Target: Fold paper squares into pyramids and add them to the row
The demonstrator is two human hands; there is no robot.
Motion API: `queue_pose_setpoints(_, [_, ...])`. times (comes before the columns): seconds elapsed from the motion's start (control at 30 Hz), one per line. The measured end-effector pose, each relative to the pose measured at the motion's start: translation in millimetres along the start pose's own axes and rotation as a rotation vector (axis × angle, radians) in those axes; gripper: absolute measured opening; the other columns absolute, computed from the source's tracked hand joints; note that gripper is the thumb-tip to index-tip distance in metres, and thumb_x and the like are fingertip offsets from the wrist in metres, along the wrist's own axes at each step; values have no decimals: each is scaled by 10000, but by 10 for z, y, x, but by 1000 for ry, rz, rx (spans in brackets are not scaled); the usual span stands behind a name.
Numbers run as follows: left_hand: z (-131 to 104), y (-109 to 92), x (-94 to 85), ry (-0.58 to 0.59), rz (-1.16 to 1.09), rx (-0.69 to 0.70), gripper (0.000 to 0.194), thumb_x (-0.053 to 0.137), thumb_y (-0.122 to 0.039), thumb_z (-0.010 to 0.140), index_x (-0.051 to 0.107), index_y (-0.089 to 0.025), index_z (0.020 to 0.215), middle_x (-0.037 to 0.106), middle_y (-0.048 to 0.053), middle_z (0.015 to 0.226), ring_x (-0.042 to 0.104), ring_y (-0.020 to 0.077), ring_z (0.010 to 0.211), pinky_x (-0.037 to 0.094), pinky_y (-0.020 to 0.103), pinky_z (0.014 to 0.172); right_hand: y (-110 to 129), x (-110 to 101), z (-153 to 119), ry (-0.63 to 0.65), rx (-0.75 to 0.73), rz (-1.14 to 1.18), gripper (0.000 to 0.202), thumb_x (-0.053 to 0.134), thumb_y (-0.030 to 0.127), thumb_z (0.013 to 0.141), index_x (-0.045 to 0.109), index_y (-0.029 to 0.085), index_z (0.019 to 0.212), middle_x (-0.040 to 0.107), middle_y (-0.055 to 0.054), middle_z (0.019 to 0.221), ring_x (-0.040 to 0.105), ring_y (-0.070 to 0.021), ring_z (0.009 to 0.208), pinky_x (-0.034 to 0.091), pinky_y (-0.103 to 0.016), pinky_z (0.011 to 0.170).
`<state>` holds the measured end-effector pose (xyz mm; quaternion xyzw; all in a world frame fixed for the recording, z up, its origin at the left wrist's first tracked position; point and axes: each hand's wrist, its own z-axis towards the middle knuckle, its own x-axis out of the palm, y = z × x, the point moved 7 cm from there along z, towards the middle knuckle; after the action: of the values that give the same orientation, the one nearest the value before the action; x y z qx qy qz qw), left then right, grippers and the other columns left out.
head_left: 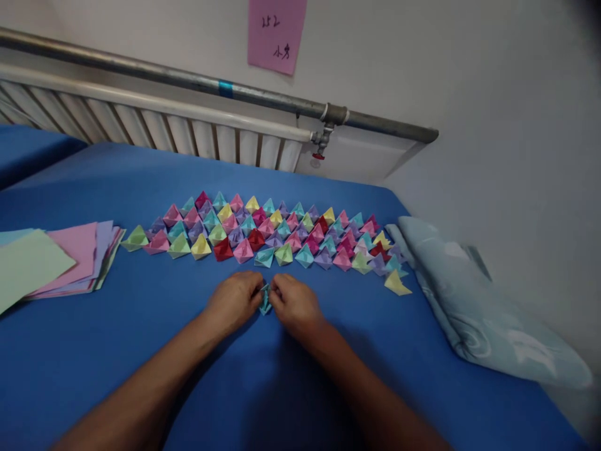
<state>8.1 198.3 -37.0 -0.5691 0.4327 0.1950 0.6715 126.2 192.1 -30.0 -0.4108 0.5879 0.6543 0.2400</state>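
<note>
Smooth blue surface (117, 363), rows of pointed paper boats (256, 239), hands (237, 296) (297, 305) pinching creased teal paper (265, 304)

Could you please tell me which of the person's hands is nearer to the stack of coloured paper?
Left: the left hand is to the right of the stack of coloured paper, and the right hand is farther right, across the small teal folded paper.
</note>
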Motion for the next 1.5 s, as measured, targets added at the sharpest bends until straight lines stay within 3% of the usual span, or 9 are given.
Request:
queue_pose_setpoints(0.17, [-20, 10, -40, 22, -80, 9, 66, 534, -196, 783, 588, -187, 748, 572, -8, 688, 530, 145, 636, 381, 259, 598, -35, -40, -29, -9, 7, 109, 49, 560, 155, 797, 576, 200, 787, 569, 26, 715, 512, -122, 644, 361, -224, 606])
queue_pose_setpoints(0.3, [-46, 125, -151, 2, -242, -24, 205, 503, -199, 755, 639, -178, 906, 620, -5, 742, 542, 127, 614, 407, 236, 574, -174, -161, -76, -48, 45, 350, 37, 538, 175, 795, 563, 200, 805, 531, 48, 653, 491, -110, 577, 374, -209, 555])
queue_pose_setpoints(0.53, [-29, 245, -271, -40, -248, -89, 199, 484, -234, 710, 651, -170, 797, 586, -23, 616, 505, 128, 554, 384, 243, 564, 21, -475, -206, -138, -175, 206, 124, 506, 112, 798, 560, 191, 719, 534, 25, 687, 490, -106, 615, 364, -215, 591])
queue_pose_setpoints(0.67, [-15, 246, -277, -45, -233, -86, 241, 462, -281, 705, 651, -172, 806, 625, -2, 652, 544, 149, 583, 415, 266, 593, 228, -388, -315, -44, -295, 132, 125, 514, 94, 815, 586, 187, 773, 574, 14, 732, 529, -110, 661, 390, -214, 635])
queue_pose_setpoints(0.8, [-26, 287, -253, -41, -226, -55, 293, 449, -389, 708, 651, -192, 789, 697, 30, 736, 631, 205, 680, 469, 316, 665, 404, -260, -444, -39, -394, -21, 156, 592, 201, 841, 624, 185, 992, 647, -10, 830, 595, -143, 758, 439, -229, 699])
queue_pose_setpoints(1.03, [35, 459, -183, -11, -245, -158, 427, 464, -554, 630, 678, -234, 815, 762, 27, 860, 702, 259, 849, 527, 336, 764, 391, -77, -428, -35, -423, -384, 139, 516, 324, 915, 603, 215, 918, 645, 11, 816, 599, -136, 704, 412, -224, 556])
queue_pose_setpoints(1.3, [25, 383, -253, 0, -224, -184, 479, 443, -588, 588, 675, -230, 804, 768, 42, 847, 713, 262, 843, 548, 331, 753, 420, -4, -408, -18, -438, -409, 110, 512, 287, 908, 582, 204, 922, 665, -2, 868, 601, -140, 712, 430, -214, 539])
queue_pose_setpoints(1.5, [20, 425, -250, -20, -209, -172, 476, 453, -594, 583, 685, -236, 796, 770, 30, 841, 717, 249, 822, 557, 305, 732, 292, -191, -629, -138, -387, -288, 106, 497, 200, 914, 592, 181, 870, 636, -23, 809, 600, -148, 729, 467, -228, 643])
